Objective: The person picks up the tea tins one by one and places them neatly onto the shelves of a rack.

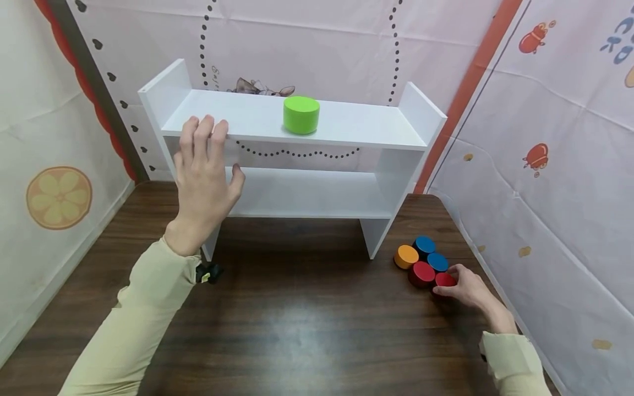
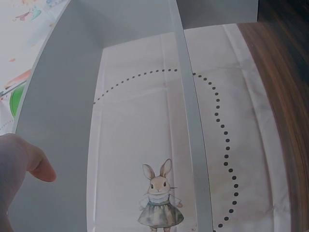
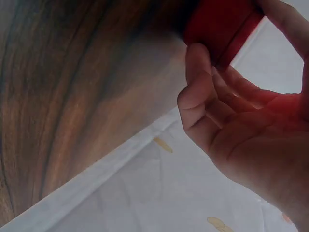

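Observation:
At the right of the table, my right hand (image 1: 470,287) pinches a small red cylinder (image 1: 445,280) between thumb and fingers. The right wrist view shows the same red cylinder (image 3: 224,29) between the fingertips and thumb. Beside it stand another red cylinder (image 1: 422,274), two blue cylinders (image 1: 424,245) and an orange cylinder (image 1: 406,256). My left hand (image 1: 204,176) is raised before the left part of the white shelf (image 1: 242,115), its fingers spread and holding nothing. Whether the fingertips touch the board, I cannot tell. A bright green cylinder (image 1: 301,115) sits on the upper board.
The shelf's lower board (image 1: 312,192) spans between its side panels, which stand on the dark wooden table (image 1: 297,319). Printed cloth (image 1: 540,209) hangs close along the right table edge, with more cloth behind and at the left.

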A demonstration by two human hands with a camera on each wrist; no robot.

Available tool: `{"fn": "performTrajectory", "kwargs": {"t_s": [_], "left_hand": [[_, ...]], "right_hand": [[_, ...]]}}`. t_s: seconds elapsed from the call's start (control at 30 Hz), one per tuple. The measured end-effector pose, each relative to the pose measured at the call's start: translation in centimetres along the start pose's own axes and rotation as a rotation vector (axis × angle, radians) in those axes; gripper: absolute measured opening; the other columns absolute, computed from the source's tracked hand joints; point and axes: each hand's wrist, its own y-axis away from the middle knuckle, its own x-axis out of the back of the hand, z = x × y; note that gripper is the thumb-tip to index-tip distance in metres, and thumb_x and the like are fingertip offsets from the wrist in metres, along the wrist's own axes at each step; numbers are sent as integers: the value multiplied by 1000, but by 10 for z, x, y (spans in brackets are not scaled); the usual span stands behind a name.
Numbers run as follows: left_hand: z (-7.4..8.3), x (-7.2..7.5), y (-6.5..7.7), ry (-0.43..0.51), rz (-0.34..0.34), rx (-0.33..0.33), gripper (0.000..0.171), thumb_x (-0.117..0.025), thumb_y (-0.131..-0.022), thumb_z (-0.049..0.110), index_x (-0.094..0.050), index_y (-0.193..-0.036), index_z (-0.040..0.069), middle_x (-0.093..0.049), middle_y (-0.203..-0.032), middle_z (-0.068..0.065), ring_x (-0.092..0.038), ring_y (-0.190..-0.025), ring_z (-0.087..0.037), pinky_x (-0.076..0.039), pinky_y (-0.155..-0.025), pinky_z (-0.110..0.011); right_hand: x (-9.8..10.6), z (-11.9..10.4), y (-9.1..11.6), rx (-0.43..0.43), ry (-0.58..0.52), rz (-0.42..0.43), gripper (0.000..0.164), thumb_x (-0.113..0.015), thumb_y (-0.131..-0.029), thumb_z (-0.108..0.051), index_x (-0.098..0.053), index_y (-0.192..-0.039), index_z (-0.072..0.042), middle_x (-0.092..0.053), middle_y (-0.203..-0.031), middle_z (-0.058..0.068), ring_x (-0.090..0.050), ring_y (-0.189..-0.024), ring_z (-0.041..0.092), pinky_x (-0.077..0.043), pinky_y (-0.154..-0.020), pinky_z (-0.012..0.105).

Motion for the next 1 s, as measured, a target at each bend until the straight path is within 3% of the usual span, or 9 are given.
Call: {"fn": "performTrajectory", "kwargs": {"t_s": [0.2, 0.4, 0.8, 1.0], "left_hand": [[1, -1, -1, 3, -1, -6, 69, -62, -78, 10, -35, -142, 9, -36, -147, -14, -24, -142, -32, -39, -80, -52], [0, -1, -1, 7, -2, -2, 68, -62, -79, 10, -35, -142, 10, -36, -147, -14, -23, -143, -32, -38, -80, -53], [1, -1, -1, 18, 8, 4, 69, -63, -77, 9, -36, -141, 9, -37, -146, -14, -24, -142, -32, -38, -80, -53], [1, -1, -1, 14, 3, 5, 68, -62, -78, 11, -36, -141, 9, -36, -146, -14, -24, -142, -32, -38, -82, -53]], "right_hand": [[-7, 2, -1, 13, -10, -14, 82, -81, -73, -27, -37, -127, 15, -55, -111, 33, -56, -95, 39, -55, -80, 46], [-14, 6, -2, 33, -20, 25, 74, -81, -72, -15, -37, -124, 15, -53, -112, 35, -55, -96, 41, -55, -81, 47], [-14, 7, 7, 12, -28, 64, 72, -81, -72, -22, -41, -123, 11, -55, -112, 33, -56, -94, 38, -56, -76, 44], [-7, 1, 19, 73, -38, 118, 72, -81, -72, -27, -44, -122, 9, -59, -110, 29, -58, -92, 33, -55, -73, 39]]}}
